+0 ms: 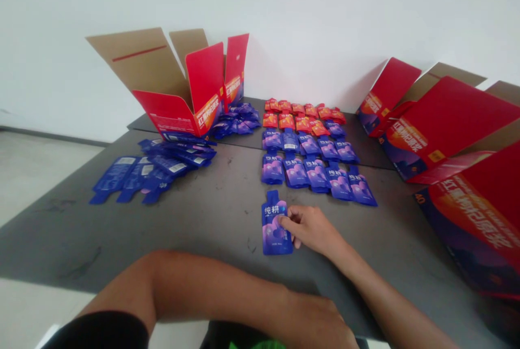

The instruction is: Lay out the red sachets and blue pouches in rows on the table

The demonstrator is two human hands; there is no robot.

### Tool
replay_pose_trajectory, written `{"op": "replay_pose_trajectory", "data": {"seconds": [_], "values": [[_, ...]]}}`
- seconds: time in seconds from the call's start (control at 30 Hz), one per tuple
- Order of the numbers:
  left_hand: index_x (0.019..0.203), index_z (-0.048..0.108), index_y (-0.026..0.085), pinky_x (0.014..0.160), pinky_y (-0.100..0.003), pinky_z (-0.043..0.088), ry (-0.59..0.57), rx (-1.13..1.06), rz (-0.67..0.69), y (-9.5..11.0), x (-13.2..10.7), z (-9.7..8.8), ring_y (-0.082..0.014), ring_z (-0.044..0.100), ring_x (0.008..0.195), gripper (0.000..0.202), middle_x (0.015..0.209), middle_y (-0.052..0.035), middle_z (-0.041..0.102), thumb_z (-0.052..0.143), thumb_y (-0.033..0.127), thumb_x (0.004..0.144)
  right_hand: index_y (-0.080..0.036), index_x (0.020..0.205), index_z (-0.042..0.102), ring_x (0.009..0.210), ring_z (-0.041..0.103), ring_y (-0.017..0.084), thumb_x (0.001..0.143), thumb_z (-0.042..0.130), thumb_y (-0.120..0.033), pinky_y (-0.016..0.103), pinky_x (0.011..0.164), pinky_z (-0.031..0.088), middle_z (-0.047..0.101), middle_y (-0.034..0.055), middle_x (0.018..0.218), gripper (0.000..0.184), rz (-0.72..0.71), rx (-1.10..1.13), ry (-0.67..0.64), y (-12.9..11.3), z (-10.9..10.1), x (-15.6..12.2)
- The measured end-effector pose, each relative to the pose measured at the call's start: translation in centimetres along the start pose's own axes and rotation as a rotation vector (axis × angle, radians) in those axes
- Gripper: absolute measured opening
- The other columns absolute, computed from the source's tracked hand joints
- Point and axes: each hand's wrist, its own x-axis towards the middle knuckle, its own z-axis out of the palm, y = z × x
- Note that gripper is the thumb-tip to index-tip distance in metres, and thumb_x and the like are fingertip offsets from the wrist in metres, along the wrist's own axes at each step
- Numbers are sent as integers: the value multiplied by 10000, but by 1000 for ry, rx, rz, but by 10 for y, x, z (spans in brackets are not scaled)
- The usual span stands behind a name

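My right hand (311, 227) pinches the right edge of a blue-purple drink pouch (276, 238), thumb on its printed front. The pouch is face up at the middle of the near table, its narrow neck pointing away from me. My left forearm crosses in front of my body, and my left hand (320, 319) is at the table's near edge, below the right one; its fingers are hidden. Just beyond the held pouch are rows of blue pouches (317, 174), with red-orange pouches (304, 123) in the rows behind them.
Loose blue pouches (156, 167) overlap in a spread on the left, before an open red carton (170, 113). Another blue heap (238, 121) sits beside that carton. Open red cartons (418, 132) line the right side of the dark table (195, 219). A white wall stands behind.
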Motion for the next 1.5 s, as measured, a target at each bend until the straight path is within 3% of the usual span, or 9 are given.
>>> {"op": "replay_pose_trajectory", "data": {"seconds": [0.2, 0.27, 0.37, 0.5, 0.63, 0.77, 0.9, 1.17, 1.5], "values": [[810, 646, 237, 513, -327, 477, -46, 60, -46, 9, -1, -5, -253, 717, 748, 163, 863, -76, 748, 634, 394, 854, -221, 607, 551, 473, 586, 126, 992, 527, -474, 246, 528, 348, 628, -17, 518, 461, -42, -269, 68, -5, -4, -1], [932, 683, 233, 559, -321, 507, -56, 89, -5, 16, -4, -11, -249, 732, 823, 181, 959, -75, 761, 600, 383, 874, -216, 596, 564, 509, 569, 129, 990, 534, -471, 263, 536, 295, 615, -8, 530, 470, -66, -351, 112, -4, -3, 0], [1209, 664, 125, 660, -346, 560, -118, 187, 24, 27, -8, -20, -270, 741, 955, 398, 1146, -136, 749, 492, 349, 928, -207, 601, 590, 558, 570, 130, 996, 532, -445, 281, 561, 257, 634, 5, 580, 465, -84, -419, 153, -3, -2, 2], [1325, 609, 72, 634, -347, 563, -203, 253, 8, 32, -7, -24, -269, 745, 945, 495, 1189, -142, 742, 466, 361, 949, -209, 623, 625, 582, 575, 138, 1014, 514, -442, 297, 572, 233, 666, 20, 619, 468, -62, -473, 142, -5, -2, 3], [1319, 610, 85, 656, -340, 563, -215, 269, -13, 35, -4, -27, -265, 745, 936, 483, 1140, -140, 752, 462, 378, 964, -213, 640, 658, 613, 602, 151, 1041, 485, -444, 306, 585, 225, 701, 34, 655, 494, -49, -526, 143, -9, -1, 3], [1353, 577, 58, 733, -346, 585, -280, 247, -6, 43, -1, -37, -273, 731, 1055, 506, 1248, -164, 719, 410, 368, 990, -220, 664, 689, 639, 634, 155, 1055, 479, -453, 307, 590, 223, 731, 34, 688, 501, -54, -554, 146, -10, -1, 2], [1380, 553, 66, 711, -341, 580, -322, 234, 6, 47, -1, -43, -262, 725, 1060, 532, 1281, -161, 703, 373, 395, 1003, -224, 682, 707, 661, 665, 166, 1064, 464, -483, 308, 583, 217, 753, 36, 713, 522, -56, -581, 160, -9, 0, 3], [1299, 589, 81, 675, -315, 558, -267, 238, 25, 44, -3, -36, -232, 734, 978, 457, 1169, -142, 732, 350, 354, 1019, -239, 718, 752, 705, 707, 187, 1073, 447, -491, 310, 583, 230, 780, 42, 748, 531, -71, -633, 181, -6, 1, 3], [1190, 596, 114, 664, -324, 571, -192, 221, 33, 34, -8, -29, -253, 729, 1044, 340, 1203, -141, 726, 379, 316, 1022, -251, 744, 772, 699, 697, 183, 1094, 413, -493, 310, 585, 233, 788, 43, 771, 556, -67, -666, 166, -8, 2, -1]]}}
